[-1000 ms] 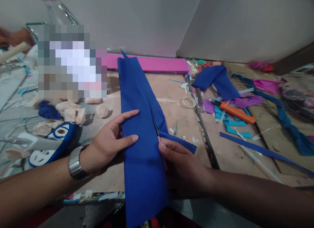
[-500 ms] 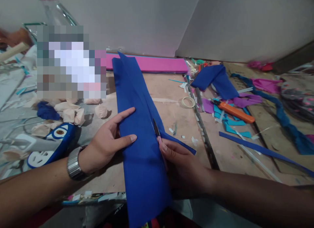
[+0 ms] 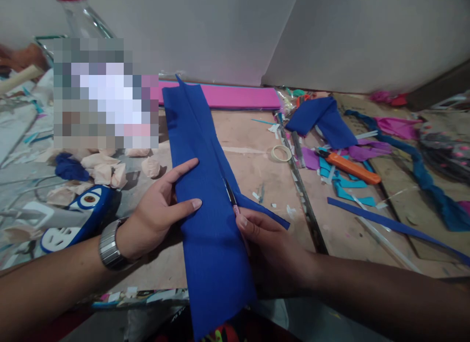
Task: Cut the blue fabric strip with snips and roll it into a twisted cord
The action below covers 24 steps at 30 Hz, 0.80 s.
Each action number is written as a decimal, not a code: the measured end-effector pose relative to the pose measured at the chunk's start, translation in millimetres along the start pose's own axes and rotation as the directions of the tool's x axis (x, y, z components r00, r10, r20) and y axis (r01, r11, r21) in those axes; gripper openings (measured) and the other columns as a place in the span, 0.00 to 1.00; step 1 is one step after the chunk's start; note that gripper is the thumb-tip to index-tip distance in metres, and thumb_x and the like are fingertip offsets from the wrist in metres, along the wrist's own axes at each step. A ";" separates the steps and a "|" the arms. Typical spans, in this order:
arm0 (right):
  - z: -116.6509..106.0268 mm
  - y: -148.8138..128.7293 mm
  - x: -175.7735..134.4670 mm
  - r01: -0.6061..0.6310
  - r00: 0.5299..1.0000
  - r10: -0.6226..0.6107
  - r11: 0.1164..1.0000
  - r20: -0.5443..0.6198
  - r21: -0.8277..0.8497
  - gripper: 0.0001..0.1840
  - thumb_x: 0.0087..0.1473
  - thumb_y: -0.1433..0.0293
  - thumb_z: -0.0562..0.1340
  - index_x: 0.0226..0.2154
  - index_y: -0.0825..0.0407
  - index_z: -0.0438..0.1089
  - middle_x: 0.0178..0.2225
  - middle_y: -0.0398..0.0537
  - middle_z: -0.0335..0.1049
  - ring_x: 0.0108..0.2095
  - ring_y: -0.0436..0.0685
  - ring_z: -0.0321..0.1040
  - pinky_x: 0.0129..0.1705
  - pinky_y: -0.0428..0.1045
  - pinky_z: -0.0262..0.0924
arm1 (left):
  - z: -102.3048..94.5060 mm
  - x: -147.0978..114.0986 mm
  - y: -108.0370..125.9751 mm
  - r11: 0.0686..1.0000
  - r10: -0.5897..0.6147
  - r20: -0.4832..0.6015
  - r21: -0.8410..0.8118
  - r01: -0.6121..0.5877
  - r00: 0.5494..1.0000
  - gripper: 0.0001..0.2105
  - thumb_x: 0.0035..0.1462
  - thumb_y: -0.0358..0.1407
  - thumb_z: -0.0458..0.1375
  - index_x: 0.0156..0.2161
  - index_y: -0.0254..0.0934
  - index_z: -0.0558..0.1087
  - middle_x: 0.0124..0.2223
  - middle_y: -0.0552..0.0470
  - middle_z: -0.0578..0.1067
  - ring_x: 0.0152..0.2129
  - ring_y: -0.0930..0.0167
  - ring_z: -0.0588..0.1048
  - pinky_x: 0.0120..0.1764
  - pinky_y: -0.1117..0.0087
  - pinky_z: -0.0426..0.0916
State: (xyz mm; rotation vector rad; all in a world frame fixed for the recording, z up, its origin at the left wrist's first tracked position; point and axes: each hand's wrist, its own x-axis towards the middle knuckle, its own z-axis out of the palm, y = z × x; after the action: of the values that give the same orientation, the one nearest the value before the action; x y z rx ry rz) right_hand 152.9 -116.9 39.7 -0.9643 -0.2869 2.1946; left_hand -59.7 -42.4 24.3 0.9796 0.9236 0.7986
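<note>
A long blue sheet of crepe paper [image 3: 213,254] runs from the far side of the table down past its front edge. My left hand [image 3: 157,209] grips its left side, with the thumb and index finger on top and the other fingers underneath. In my right hand [image 3: 264,234] is a pair of scissors [image 3: 230,192] with pink handles. Their dark blades lie at a slit along the right part of the sheet. A narrow cut strip [image 3: 264,212] of the paper bends off to the right over that hand. Part of the scissors' handles is hidden by the fingers.
Pink folded paper [image 3: 242,96] lies along the wall. A tape roll [image 3: 281,153], an orange cutter [image 3: 354,168] and a folded blue piece [image 3: 319,116] are on the right. At left are a blue-and-white glue gun [image 3: 88,205] and crumpled paper balls [image 3: 150,167].
The scissors have moved slightly up and left along the sheet, and their blades show more. The sheet's far end has shifted a little left. My left hand keeps its hold.
</note>
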 end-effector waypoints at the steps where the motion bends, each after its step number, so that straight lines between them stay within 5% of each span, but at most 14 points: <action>1: 0.3 -0.3 -0.2 0.000 1.000 -0.001 1.000 -0.007 -0.011 0.19 0.57 0.55 0.71 0.42 0.51 0.72 0.27 0.39 0.70 0.25 0.48 0.67 0.33 0.46 0.66 | 0.7 0.0 0.9 1.000 0.001 -0.004 -0.005 -0.001 1.000 0.43 0.53 0.36 0.72 0.72 0.45 0.60 0.62 0.42 0.74 0.53 0.57 0.78 0.51 0.59 0.78; 6: 0.3 -0.5 -0.5 0.007 1.000 -0.008 0.998 -0.024 -0.059 0.19 0.58 0.54 0.70 0.41 0.52 0.72 0.23 0.36 0.64 0.22 0.46 0.61 0.29 0.44 0.62 | 1.6 0.1 1.9 1.000 0.002 -0.008 -0.001 -0.002 1.000 0.44 0.53 0.37 0.73 0.72 0.44 0.61 0.62 0.41 0.74 0.52 0.56 0.78 0.51 0.58 0.79; 15: -0.3 0.2 -0.6 -0.016 0.999 0.015 1.000 -0.050 -0.014 0.21 0.55 0.54 0.73 0.43 0.51 0.73 0.28 0.40 0.72 0.27 0.50 0.70 0.35 0.48 0.69 | -1.6 0.3 0.3 1.000 -0.006 0.007 0.014 0.006 1.000 0.44 0.53 0.36 0.72 0.72 0.45 0.59 0.61 0.42 0.75 0.50 0.57 0.79 0.48 0.61 0.79; 24: -0.1 -1.3 -0.2 -0.036 0.999 0.037 0.997 -0.008 0.069 0.16 0.57 0.58 0.72 0.40 0.51 0.73 0.27 0.39 0.72 0.25 0.49 0.71 0.29 0.45 0.66 | -1.0 -1.9 2.2 1.000 0.004 0.038 -0.008 -0.003 0.999 0.44 0.53 0.34 0.72 0.72 0.48 0.59 0.63 0.43 0.74 0.52 0.57 0.79 0.48 0.61 0.80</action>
State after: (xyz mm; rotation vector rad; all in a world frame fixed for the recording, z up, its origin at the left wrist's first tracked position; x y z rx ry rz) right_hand 153.7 -116.2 40.4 -0.9488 -0.1892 2.2178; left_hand -61.7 -43.0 26.5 0.9866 0.8852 0.7832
